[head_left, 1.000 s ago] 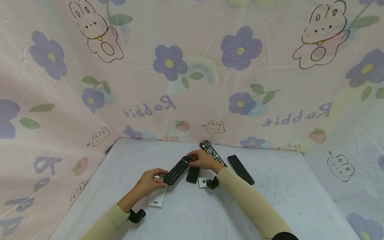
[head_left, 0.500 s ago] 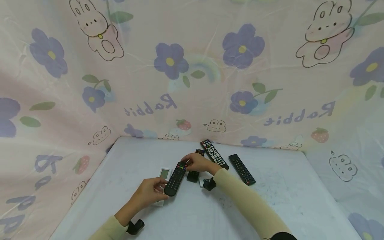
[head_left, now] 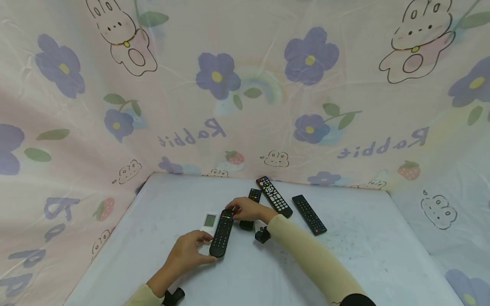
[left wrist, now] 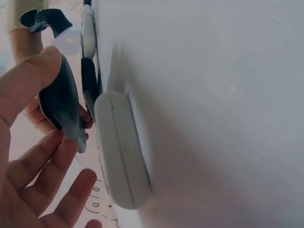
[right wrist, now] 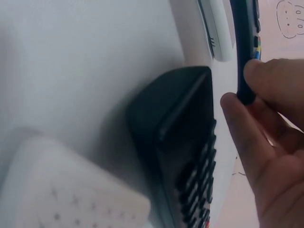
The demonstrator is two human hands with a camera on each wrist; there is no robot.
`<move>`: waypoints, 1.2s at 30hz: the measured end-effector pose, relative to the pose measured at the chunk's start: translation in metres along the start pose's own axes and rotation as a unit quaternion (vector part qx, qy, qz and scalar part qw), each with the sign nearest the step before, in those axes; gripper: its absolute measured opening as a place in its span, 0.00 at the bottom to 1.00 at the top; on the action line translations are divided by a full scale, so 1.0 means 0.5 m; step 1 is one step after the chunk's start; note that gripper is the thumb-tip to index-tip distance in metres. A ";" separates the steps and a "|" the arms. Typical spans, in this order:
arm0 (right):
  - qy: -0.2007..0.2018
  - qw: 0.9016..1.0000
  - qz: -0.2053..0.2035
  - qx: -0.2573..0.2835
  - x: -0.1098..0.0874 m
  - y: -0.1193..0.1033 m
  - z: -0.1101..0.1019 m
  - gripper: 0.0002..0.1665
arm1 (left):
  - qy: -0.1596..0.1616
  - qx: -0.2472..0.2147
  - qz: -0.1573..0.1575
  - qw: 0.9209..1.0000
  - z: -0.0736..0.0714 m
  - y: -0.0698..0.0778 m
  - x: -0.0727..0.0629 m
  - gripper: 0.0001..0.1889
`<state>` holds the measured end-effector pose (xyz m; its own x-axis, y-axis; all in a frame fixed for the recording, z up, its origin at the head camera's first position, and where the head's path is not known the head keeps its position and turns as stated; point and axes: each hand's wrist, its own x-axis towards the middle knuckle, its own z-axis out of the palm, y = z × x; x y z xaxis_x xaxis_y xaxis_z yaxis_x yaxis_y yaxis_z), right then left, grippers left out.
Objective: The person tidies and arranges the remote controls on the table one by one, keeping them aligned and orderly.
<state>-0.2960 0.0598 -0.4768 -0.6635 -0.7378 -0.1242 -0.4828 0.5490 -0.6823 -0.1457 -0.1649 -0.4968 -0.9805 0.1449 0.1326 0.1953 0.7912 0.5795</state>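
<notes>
A black remote control (head_left: 221, 233) with a few coloured buttons is held between both hands, just above the table. My left hand (head_left: 187, 251) pinches its near end between thumb and fingers; in the left wrist view the thumb (left wrist: 31, 78) lies on that end. At the far end, my right hand (head_left: 248, 209) grips it by thumb and fingertips. A white remote (head_left: 209, 220) with a small grey screen lies just left of it, partly covered by the left hand. In the left wrist view a gap separates the held remote from the white remote (left wrist: 122, 152).
Partly under the right wrist lies a second black remote (head_left: 254, 195). A long remote with white buttons (head_left: 274, 197) and another black remote (head_left: 309, 214) lie farther right. Close by the right wrist is a white remote (right wrist: 71, 190). Patterned cloth (head_left: 260, 106) rises behind the white table (head_left: 344, 255).
The held black remote has come nearer and turned more upright in the head view. Both hands have moved with it, uncovering the white remote's screen and more of the black remote behind.
</notes>
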 end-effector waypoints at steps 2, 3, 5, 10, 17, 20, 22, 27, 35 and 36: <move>-0.003 1.000 0.000 -0.007 0.002 -0.002 0.003 0.23 | 0.009 0.022 0.010 1.000 0.002 -0.001 -0.001 0.27; -0.003 1.000 0.001 -0.010 0.003 -0.003 0.004 0.23 | 0.013 0.035 0.018 0.999 0.003 -0.002 -0.002 0.28; -0.003 1.000 0.004 -0.018 0.004 -0.006 0.008 0.23 | 0.018 0.063 0.030 0.997 0.004 -0.003 -0.004 0.28; -0.004 1.000 0.009 -0.029 0.009 -0.008 0.016 0.23 | 0.022 0.120 0.048 0.991 0.009 -0.005 -0.005 0.29; -0.006 0.999 0.022 -0.042 0.018 -0.008 0.023 0.23 | 0.012 0.145 0.059 0.988 0.011 -0.009 -0.003 0.31; -0.010 0.998 0.032 -0.044 0.021 -0.007 0.028 0.23 | 0.007 0.142 0.067 0.988 0.013 -0.010 -0.004 0.31; -0.011 0.998 0.037 -0.045 0.022 -0.007 0.029 0.23 | 0.005 0.142 0.075 0.987 0.014 -0.009 -0.004 0.31; -0.014 0.997 0.040 -0.060 0.023 -0.007 0.033 0.23 | 0.003 0.153 0.090 0.984 0.017 -0.007 -0.003 0.31; -0.008 0.996 0.043 -0.073 0.026 -0.008 0.037 0.24 | 0.005 0.195 0.107 0.975 0.016 0.002 -0.002 0.32; -0.006 0.996 0.043 -0.072 0.026 -0.008 0.037 0.24 | 0.005 0.200 0.109 0.974 0.016 0.002 -0.002 0.32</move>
<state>-0.2920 0.0409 -0.4893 -0.6997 -0.6895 -0.1872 -0.5018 0.6607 -0.5583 -0.1448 -0.1593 -0.5028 -0.9163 0.3301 0.2267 0.3720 0.9112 0.1770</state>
